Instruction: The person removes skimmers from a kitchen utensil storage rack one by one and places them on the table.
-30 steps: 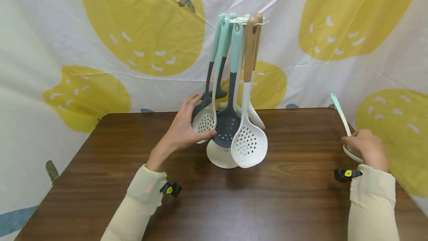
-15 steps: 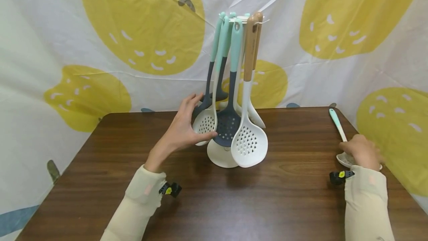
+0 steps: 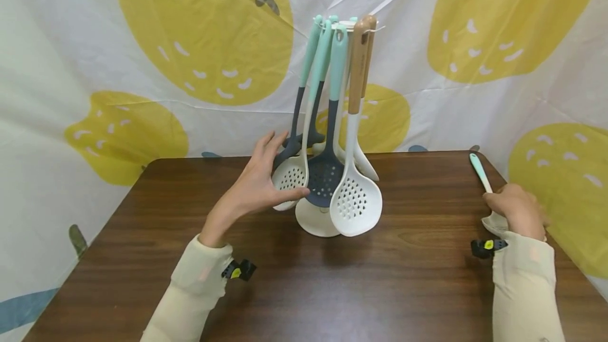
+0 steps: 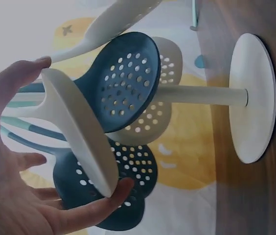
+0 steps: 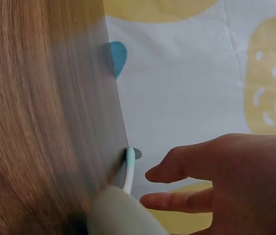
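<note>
A cream skimmer [image 3: 291, 176] with a mint handle hangs at the left of a utensil stand [image 3: 315, 220]. My left hand [image 3: 254, 186] holds this skimmer's head between the thumb and a finger, at opposite edges, in the left wrist view. Dark skimmers [image 4: 123, 81] hang around it. At the table's right side, a white spoon-like utensil [image 3: 481, 173] with a mint handle lies under my right hand [image 3: 518, 210], which hides part of its head. In the right wrist view, its pale head [image 5: 121, 213] is close to the camera; my fingertips [image 5: 152, 200] stand apart beside it.
A white skimmer [image 3: 355, 205] with a wooden handle hangs at the stand's front right, with another wooden-handled utensil [image 3: 366, 165] behind it. The brown table [image 3: 380, 289] ends at a lemon-print cloth [image 3: 214, 25].
My right hand has lowered the mint-handled utensil onto the table and its fingers have loosened from it. The skimmer at my left hand has shifted slightly down; the left hand hardly moved.
</note>
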Demonstrator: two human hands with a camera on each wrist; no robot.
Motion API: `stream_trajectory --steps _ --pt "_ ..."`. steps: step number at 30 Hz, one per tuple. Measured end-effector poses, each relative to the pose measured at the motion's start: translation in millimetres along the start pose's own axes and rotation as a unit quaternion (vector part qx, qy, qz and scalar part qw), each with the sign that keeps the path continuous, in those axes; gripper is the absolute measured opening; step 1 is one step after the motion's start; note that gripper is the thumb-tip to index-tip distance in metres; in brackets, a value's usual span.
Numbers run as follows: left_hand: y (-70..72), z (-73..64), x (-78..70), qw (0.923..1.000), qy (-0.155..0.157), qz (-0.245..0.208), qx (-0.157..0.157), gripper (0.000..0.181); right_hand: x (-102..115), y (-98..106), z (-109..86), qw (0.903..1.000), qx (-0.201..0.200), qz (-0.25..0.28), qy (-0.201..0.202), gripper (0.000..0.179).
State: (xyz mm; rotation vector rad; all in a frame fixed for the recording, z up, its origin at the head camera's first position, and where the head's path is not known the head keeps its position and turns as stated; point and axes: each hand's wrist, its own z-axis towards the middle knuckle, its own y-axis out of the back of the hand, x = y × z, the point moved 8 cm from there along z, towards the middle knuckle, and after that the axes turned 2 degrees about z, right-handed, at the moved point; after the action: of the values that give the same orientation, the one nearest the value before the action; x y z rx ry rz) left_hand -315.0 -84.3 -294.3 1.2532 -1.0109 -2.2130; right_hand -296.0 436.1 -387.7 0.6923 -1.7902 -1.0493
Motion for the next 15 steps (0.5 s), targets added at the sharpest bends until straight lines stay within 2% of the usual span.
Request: stream_trajectory --steps 4,10,15 --pt "-0.2 1.8 3.7 0.9998 0.003 -0.003 -0.02 0.117 5.8 -2.8 1.2 0.9999 -0.001 -0.007 0.014 0.047" --pt "5.6 -0.7 4.0 0.9985 0.015 -0.006 -0.053 0.118 9.7 -5.0 -0.5 0.9999 0.005 -0.008 0.006 0.056" --pt "10.9 -3.2 1.2 0.9965 0.014 0.0 -0.083 0.093 12.5 -2.6 -3.8 0.9999 0.002 -0.002 0.015 0.054"
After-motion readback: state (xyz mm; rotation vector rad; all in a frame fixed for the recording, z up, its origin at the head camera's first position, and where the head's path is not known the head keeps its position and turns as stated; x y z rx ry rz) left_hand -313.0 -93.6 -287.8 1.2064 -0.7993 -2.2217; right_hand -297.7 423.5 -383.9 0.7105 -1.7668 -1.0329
